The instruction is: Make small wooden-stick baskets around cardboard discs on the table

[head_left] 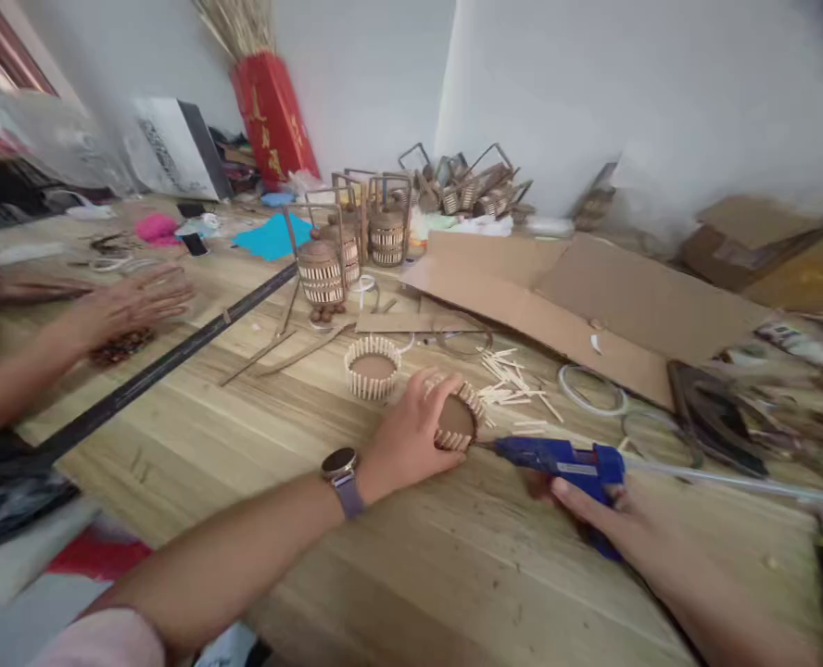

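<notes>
My left hand [415, 431], with a watch [342, 468] on its wrist, grips a small round basket [462, 412] ringed with short wooden sticks. My right hand [610, 519] is wrapped round a blue hot glue gun [557, 461]. The gun's nozzle points left and meets, or nearly meets, the basket's lower right rim; I cannot tell which. From the gun's back a long clear glue stick [731, 484] runs off to the right. Another stick-ringed basket [372, 371] stands just beyond my left hand. Loose pale sticks [512, 380] lie scattered behind the held basket.
Finished lidded baskets [321, 273] with tall handles stand further back. Bent cardboard [557, 296] spreads across the right rear. A black strip [175, 361] crosses the table on the left, and past it another person's hands [133, 301] are over dark beads [123, 347].
</notes>
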{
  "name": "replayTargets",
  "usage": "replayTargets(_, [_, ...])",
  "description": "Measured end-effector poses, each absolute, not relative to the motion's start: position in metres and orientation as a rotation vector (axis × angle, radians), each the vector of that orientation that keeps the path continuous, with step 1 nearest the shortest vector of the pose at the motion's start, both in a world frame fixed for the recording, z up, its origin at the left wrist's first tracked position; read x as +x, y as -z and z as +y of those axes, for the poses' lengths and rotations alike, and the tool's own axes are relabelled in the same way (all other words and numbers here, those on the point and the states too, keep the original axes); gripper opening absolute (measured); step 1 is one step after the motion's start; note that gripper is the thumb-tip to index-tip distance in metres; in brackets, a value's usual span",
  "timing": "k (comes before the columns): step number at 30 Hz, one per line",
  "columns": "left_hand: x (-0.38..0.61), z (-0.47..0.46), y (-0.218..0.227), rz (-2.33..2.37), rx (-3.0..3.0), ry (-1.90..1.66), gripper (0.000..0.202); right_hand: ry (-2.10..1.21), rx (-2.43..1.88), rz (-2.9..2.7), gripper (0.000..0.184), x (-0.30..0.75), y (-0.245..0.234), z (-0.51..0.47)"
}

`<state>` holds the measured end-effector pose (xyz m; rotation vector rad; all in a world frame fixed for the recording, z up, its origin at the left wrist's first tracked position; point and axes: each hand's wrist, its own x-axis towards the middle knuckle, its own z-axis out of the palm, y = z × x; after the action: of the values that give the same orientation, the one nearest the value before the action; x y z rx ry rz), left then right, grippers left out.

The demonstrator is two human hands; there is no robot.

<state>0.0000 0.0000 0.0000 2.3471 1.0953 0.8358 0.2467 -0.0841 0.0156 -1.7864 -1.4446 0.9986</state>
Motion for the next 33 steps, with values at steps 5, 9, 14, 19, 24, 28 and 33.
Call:
replayTargets(5, [0.000, 0.002, 0.002, 1.102, 2.332, -0.844, 0.095, -0.930, -1.754, -1.662, 0.046, 0.251, -0.013, -0.079])
replayTargets(9, [0.000, 0.001, 0.002, 1.116, 2.316, -0.842, 0.096, -0.858, -1.755, -1.805, 0.047, 0.251, -0.012, -0.080])
replayTargets(14, [0.000, 0.002, 0.001, 1.116, 2.314, -0.839, 0.095, -0.829, -1.790, -1.871, 0.044, 0.251, -0.009, -0.082])
replayTargets(19, [0.000, 0.002, 0.003, 1.103, 2.314, -0.851, 0.095, -0.792, -1.792, -1.836, 0.053, 0.246, -0.010, -0.081])
replayTargets(24, [0.000, 0.002, 0.003, 1.094, 2.297, -0.861, 0.095, -0.731, -1.798, -1.871, 0.052, 0.241, -0.015, -0.081])
replayTargets(28, [0.001, 0.001, 0.002, 1.099, 2.295, -0.849, 0.094, -0.679, -1.794, -1.877, 0.045, 0.237, -0.020, -0.081])
replayTargets(33, [0.001, 0.002, 0.002, 1.116, 2.310, -0.842, 0.095, -0.648, -1.790, -1.887, 0.045, 0.234, -0.022, -0.080])
